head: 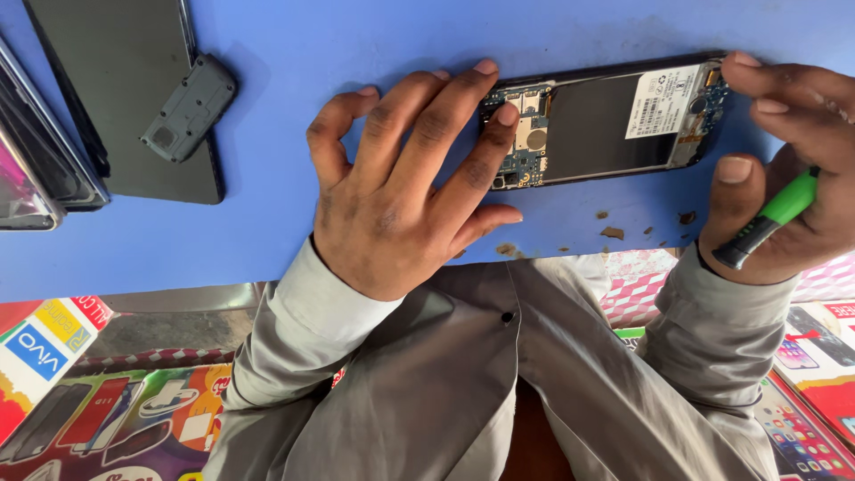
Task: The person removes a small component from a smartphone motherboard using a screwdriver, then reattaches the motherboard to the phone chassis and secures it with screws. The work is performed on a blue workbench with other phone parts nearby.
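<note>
An opened phone (588, 125) lies on a blue mat (356, 44), its back off, showing a black battery with a white label and a blue circuit board at its left end. My left hand (401, 187) rests flat on the mat with its fingertips pressing the circuit-board end. My right hand (784, 169) steadies the phone's right end with its fingertips. That hand also grips a green and black screwdriver (770, 218) in its palm.
A black back cover (125, 98) lies at the upper left with a small grey plastic piece (189, 109) on it. Another phone (36, 160) sits at the left edge. Small brown crumbs (613, 232) dot the mat's near edge. Colourful phone boxes (107, 419) lie below.
</note>
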Available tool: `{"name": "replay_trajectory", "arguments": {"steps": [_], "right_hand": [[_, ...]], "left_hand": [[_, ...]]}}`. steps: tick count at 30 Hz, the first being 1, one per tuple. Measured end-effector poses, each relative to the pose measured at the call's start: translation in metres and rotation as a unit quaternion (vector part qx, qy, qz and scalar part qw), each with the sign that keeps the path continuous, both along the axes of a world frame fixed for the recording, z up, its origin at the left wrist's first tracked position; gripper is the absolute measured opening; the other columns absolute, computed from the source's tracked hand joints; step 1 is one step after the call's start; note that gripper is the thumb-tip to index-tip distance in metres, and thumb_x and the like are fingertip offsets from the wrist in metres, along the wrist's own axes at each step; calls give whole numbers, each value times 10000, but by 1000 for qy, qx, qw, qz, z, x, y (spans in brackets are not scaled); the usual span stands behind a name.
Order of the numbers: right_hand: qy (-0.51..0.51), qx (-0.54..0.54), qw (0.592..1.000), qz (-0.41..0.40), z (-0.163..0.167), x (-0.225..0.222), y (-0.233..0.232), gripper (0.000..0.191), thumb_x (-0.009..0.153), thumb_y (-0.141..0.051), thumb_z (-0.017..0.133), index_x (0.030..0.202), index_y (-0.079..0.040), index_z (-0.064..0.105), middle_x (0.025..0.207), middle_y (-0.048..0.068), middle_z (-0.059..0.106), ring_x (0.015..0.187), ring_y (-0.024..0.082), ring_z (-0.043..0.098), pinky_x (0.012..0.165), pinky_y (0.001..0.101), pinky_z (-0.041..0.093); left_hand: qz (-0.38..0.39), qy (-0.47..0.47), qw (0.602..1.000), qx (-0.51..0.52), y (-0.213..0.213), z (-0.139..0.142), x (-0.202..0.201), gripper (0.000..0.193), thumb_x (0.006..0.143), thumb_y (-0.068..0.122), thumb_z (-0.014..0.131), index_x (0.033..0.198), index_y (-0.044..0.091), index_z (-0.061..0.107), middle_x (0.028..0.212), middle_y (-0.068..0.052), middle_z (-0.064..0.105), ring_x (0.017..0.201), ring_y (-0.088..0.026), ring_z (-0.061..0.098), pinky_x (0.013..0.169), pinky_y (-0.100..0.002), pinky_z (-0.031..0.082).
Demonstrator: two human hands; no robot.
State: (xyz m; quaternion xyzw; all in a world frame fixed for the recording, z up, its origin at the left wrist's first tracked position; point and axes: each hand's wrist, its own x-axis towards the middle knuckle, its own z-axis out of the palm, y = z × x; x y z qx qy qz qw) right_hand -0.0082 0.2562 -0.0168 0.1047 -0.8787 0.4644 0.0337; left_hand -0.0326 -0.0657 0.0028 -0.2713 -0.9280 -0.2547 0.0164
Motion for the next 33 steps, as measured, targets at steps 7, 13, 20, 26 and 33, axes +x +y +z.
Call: {"name": "replay_trajectory", "arguments": {"steps": [7,13,20,26,33], "right_hand": [[26,-6,1000,-11,-7,2,3,334,1189,-269,634,1328,14,524,1345,251,633,1230,321,678,1099,414,552],[25,-28,999,-28,-15,10,8,336,1183,-275,637,1339,2,530,1334,243,658,1208,330,699,1078,405,562],[42,-41,998,-29,-19,14,9,358,1185,-272,631,1372,20,543,1301,248,615,1170,331,701,1018,405,593],[35,-47,998,-25,-16,14,6,354,1205,-260,623,1389,30,538,1311,253,621,1148,322,703,999,408,607],[36,-68,996,-38,-14,17,3,335,1224,-280,558,1371,18,515,1268,238,609,1088,328,713,935,385,602]], "left_hand": [[-33,33,999,6,-3,-4,4,543,938,512,715,1368,185,667,1540,-130,501,1368,-302,500,1120,-540,300],[-77,55,996,0,-2,-6,10,434,955,463,751,1256,159,679,1501,-58,552,1407,-288,493,1135,-586,257],[-83,28,996,18,-2,-7,11,414,928,403,740,1244,141,688,1513,-45,549,1453,-302,456,1149,-643,164],[-80,22,996,16,-4,-5,12,392,908,388,751,1218,154,693,1508,-45,556,1474,-306,472,1168,-643,124],[-90,25,996,12,-2,-5,12,365,939,317,748,1255,143,688,1508,-89,555,1470,-314,503,1162,-626,130]]}}
